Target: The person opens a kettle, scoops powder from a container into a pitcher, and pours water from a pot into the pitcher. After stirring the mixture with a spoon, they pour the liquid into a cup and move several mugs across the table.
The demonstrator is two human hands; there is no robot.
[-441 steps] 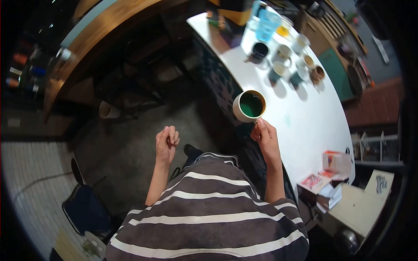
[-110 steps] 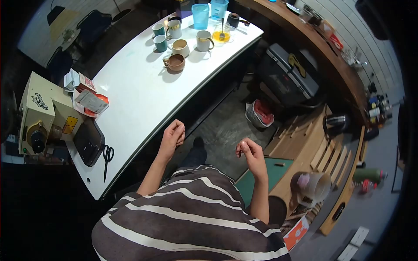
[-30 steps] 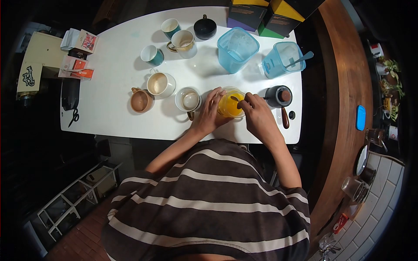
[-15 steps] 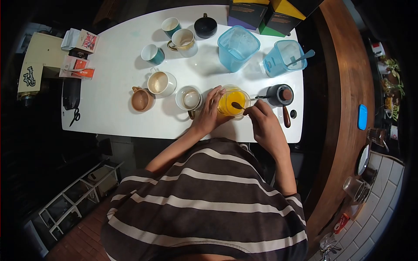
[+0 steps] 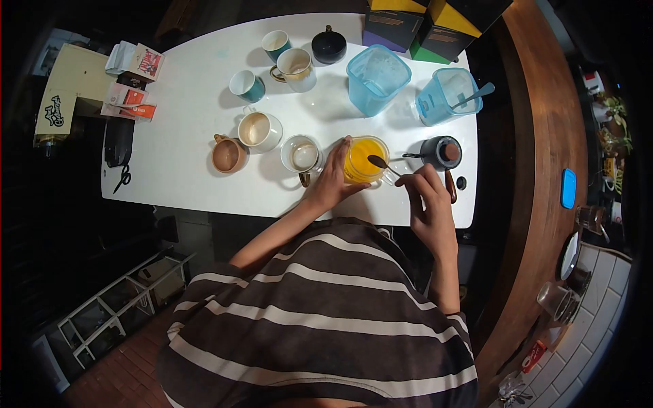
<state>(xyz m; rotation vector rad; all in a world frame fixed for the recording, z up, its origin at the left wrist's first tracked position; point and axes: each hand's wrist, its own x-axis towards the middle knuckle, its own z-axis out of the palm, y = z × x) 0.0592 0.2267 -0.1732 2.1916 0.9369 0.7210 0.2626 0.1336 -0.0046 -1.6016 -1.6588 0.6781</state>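
A clear glass cup of bright yellow liquid stands near the table's front edge. My left hand is wrapped round its left side, thumb along the front. In the fingertips of my right hand is a spoon, its dark bowl tilted over the yellow liquid. To the left of my left hand is a glass mug with a gold handle. Just beyond my right hand sits a dark round pot with a brown wooden handle.
Several mugs, among them a white mug and a brown mug, occupy the table's middle. Behind the cup are a blue container and another blue container holding a utensil. Black boxes stand at the back; scissors lie left.
My right hand has drawn slightly right and down with the spoon, whose bowl has shifted a little right over the cup. My left hand stays on the cup. The view has shifted slightly.
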